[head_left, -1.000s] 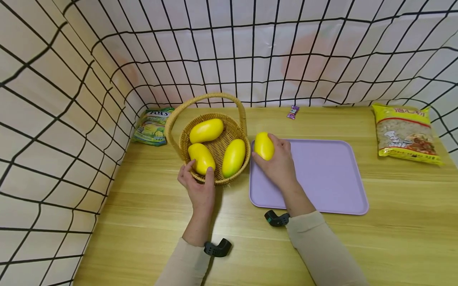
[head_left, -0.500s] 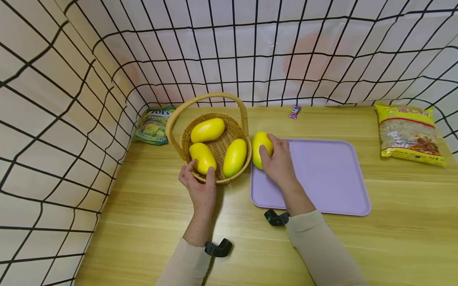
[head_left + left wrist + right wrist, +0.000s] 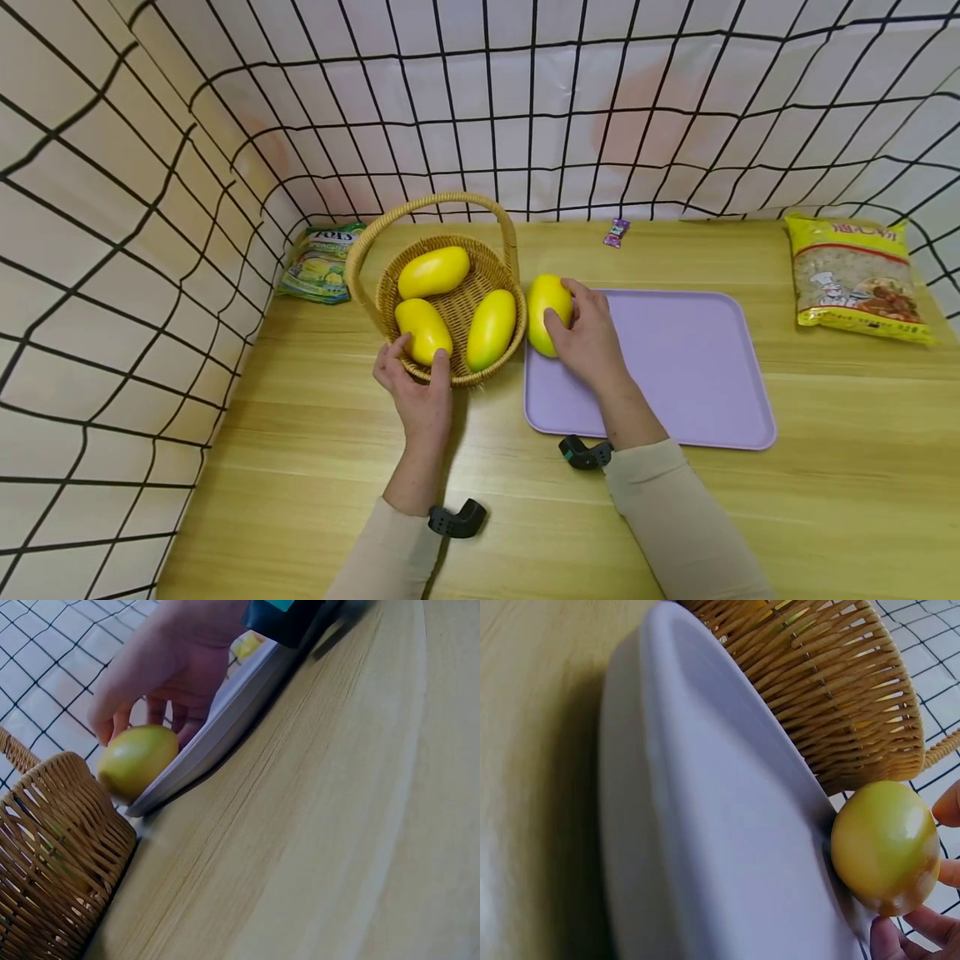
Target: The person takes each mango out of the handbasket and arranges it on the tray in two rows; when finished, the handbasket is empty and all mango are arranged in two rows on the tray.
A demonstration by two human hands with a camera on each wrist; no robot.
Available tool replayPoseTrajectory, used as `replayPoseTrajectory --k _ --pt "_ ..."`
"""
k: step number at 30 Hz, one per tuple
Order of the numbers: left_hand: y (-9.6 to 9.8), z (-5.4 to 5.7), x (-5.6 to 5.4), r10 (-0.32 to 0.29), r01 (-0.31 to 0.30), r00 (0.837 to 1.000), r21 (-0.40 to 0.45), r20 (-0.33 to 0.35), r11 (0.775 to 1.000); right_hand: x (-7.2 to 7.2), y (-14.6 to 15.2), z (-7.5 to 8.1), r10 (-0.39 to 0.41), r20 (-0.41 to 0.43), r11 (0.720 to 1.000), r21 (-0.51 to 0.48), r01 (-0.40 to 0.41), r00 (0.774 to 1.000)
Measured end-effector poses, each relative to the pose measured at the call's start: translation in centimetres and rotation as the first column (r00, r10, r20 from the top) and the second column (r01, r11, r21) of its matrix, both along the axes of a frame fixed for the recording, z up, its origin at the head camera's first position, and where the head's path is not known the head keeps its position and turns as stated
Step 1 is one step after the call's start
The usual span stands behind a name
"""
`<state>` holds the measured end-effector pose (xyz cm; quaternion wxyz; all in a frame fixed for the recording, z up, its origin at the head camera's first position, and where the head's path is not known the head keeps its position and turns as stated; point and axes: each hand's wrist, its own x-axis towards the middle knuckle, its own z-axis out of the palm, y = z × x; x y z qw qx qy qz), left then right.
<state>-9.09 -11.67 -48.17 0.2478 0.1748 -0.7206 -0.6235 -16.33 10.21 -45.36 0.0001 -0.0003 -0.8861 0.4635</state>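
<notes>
Three yellow mangoes, one of them the near-left mango [image 3: 423, 332], lie inside a wicker basket [image 3: 459, 312] with a tall arched handle. My left hand [image 3: 420, 404] holds the basket's front rim, thumb over the edge and fingertips close against that near-left mango. Another mango [image 3: 546, 329], greenish at its lower side, rests at the left end of a lilac tray [image 3: 675, 367]. My right hand [image 3: 592, 342] holds it from the right, thumb lying across it. From the right wrist, fingertips [image 3: 949, 873] show right at the mango's surface; the left wrist view shows the fingers arched over it.
Behind the basket lies a green candy bag [image 3: 322, 267]. A small purple wrapped sweet [image 3: 616, 233] is near the back netting [image 3: 525, 125], and a yellow food packet [image 3: 858, 279] lies at the right. Basket and tray stand side by side on the wooden table [image 3: 510, 517].
My right hand has lowered the mango onto the tray's left end; its thumb now lies over the mango. The left hand and the basket stay where they were.
</notes>
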Motion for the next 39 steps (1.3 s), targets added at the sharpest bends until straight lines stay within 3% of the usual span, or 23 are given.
replayPoseTrajectory --k 11,39 --pt "-0.05 0.06 -0.10 -0.002 0.002 1.000 0.000 0.006 1.000 -0.08 0.13 -0.30 -0.015 0.008 0.999 -0.045 0.016 1.000" --pt "0.04 0.13 0.03 -0.004 0.004 1.000 0.013 0.002 1.000 -0.08 0.72 0.15 -0.007 0.077 0.999 -0.031 0.009 0.997"
